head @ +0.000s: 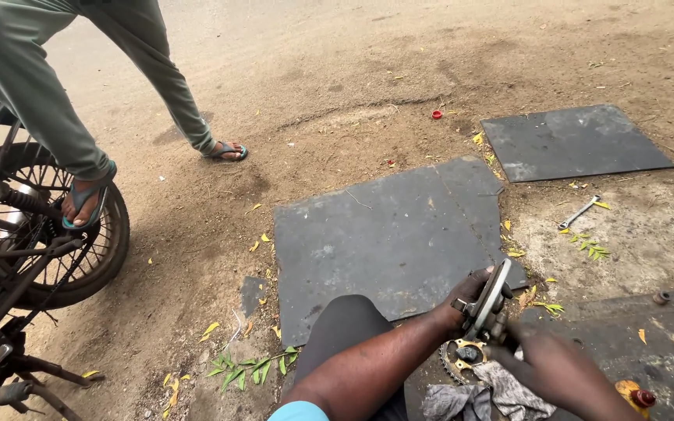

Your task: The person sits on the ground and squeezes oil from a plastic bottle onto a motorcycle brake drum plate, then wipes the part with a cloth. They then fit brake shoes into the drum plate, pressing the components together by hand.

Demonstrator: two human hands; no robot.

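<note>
Gripping a round metal hub part [491,300] with the left hand [462,300], fingers [473,278] curled over its far rim and pinching it from behind. Standing on edge, that disc, flat faces turned left and right of the fingers, long axis running from close in front of the fingertips up and away toward the upper right. Just below the fingers, a toothed sprocket [455,360], lying nearly flat, teeth showing along its near-left edge. Closing in from the near right, the right hand [544,360], fingers pressed against the lower end of the hub part; whether pinching or only bracing, cannot tell, too dark and blurred. Under the right hand's fingers, a grey rag [501,390], crumpled against the sprocket.

Beyond the fingertips, a dark rubber mat [384,234] spread on bare sandy ground [329,93], with a second mat [571,140] farther out to the right. Right of the fingers and well apart, a spanner [579,212] lying on the dirt among yellow leaves. Far to the left of the hands, a motorcycle wheel [48,234], and another person's sandalled foot [83,199] resting on it, other foot [226,150] planted on the ground. Outdoors, daylight, no walls in view.
</note>
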